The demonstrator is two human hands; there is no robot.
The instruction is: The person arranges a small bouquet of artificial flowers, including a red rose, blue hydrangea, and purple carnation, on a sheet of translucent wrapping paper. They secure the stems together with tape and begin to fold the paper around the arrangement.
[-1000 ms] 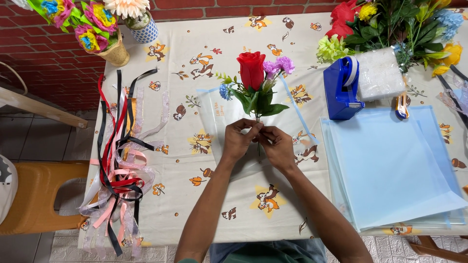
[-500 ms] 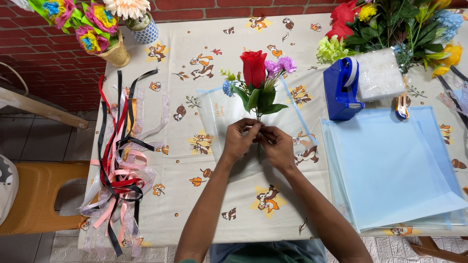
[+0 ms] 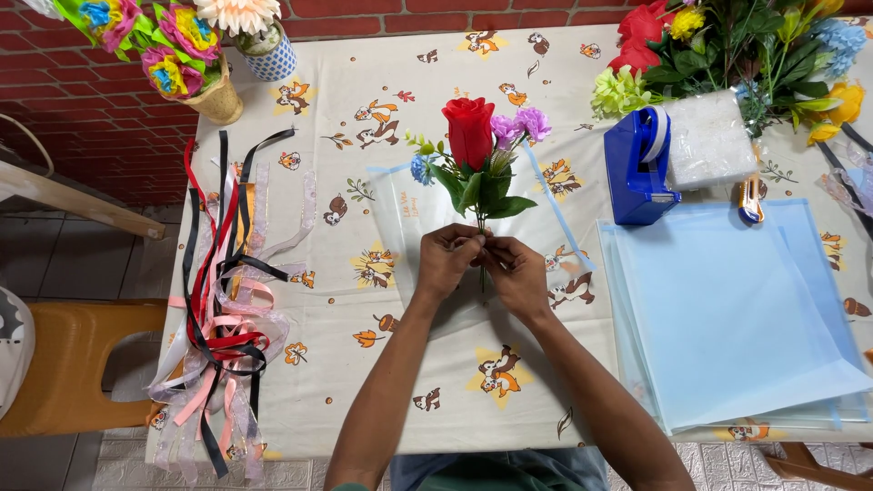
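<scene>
Across a table covered in a cream cloth printed with cartoon animals, the biggest thing is a stack of pale blue wrapping sheets at the right. A clear plastic sheet lies in the middle under the flowers. At the left edge, a bundle of black, red and pink ribbons hangs over the side. A heap of mixed artificial flowers fills the far right corner, with a blue tape dispenser and a frosted white packet just in front. Two small pots of paper flowers stand at the far left. Both the left hand and the right hand are closed on the stems of a small posy: red rose, purple bloom, blue sprig, held upright above the clear sheet.
</scene>
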